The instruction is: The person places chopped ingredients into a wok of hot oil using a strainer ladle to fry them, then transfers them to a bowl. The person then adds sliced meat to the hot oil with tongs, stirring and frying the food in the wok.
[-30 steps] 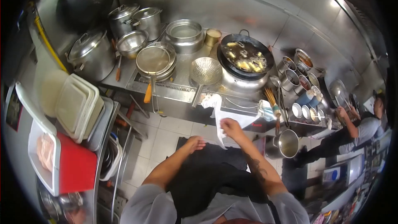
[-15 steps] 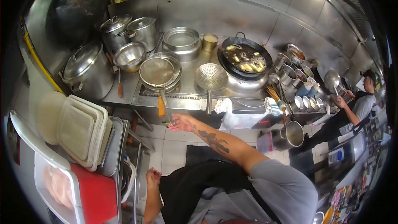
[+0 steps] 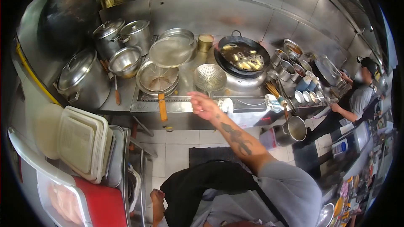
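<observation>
My right hand [image 3: 203, 106] is closed at the stove's front edge, just left of the perforated ladle [image 3: 210, 77]. It grips the flat mesh strainer [image 3: 170, 52], which is blurred and raised above the other sieves; its handle is hard to make out. Below it, a wire sieve [image 3: 156, 77] with a wooden handle rests on a metal bowl. My left hand [image 3: 158, 195] hangs low beside the black apron, its fingers curled and nothing visible in them. Pale pieces fry in dark oil in the wok [image 3: 242, 56].
Lidded pots [image 3: 79, 72] stand at the left, above stacked trays [image 3: 80, 141] and a red cooler [image 3: 103, 201]. Seasoning containers [image 3: 286, 70] and a tall pot [image 3: 293, 129] are at the right. A person [image 3: 357, 96] in a cap works farther right.
My right hand has moved right and slightly up, and the mesh strainer has lifted off the sieve below. My left hand has dropped lower. The other person's raised ladle is no longer up.
</observation>
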`<state>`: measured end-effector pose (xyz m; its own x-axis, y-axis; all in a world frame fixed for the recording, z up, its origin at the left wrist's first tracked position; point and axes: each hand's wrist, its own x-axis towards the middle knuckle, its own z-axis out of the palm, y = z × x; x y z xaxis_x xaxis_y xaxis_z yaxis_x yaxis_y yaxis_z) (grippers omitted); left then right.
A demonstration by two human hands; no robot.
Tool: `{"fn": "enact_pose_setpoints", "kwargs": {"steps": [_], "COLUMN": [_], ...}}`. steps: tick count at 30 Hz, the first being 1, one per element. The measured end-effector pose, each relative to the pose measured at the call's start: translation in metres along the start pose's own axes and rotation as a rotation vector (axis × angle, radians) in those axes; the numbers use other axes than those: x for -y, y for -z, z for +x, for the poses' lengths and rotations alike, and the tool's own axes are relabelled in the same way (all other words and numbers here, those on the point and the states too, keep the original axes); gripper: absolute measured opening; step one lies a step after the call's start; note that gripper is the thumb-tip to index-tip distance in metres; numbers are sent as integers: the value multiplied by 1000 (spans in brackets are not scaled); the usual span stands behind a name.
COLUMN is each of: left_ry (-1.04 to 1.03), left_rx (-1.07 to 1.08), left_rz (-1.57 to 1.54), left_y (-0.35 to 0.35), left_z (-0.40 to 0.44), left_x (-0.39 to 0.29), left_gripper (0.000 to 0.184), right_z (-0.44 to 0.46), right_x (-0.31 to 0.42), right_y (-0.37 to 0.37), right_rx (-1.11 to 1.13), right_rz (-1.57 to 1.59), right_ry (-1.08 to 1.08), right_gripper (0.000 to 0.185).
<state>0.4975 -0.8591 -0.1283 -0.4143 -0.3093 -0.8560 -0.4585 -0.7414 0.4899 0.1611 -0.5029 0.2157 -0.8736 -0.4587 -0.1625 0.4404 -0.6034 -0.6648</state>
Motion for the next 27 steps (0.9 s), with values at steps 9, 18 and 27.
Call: {"fn": "enact_pose_setpoints", "kwargs": {"steps": [9,18,27], "left_ry": [-103,-246,-332], "left_rx": [-113,-259,-381], "left_rz": [351,434,435], "left_y": [28,-12,-24], "left_z": [20,26,15], "left_x": [36,30,53], "left_gripper": [7,52,61], "right_z": [-118,-119,-89], "right_x": [203,248,248], "right_y": [106,192,216], "right_rx": [-508,-914,-952], "right_rz": [-423,-596,-564], "right_ry": [252,284,228], "right_gripper": [25,23,15]}}
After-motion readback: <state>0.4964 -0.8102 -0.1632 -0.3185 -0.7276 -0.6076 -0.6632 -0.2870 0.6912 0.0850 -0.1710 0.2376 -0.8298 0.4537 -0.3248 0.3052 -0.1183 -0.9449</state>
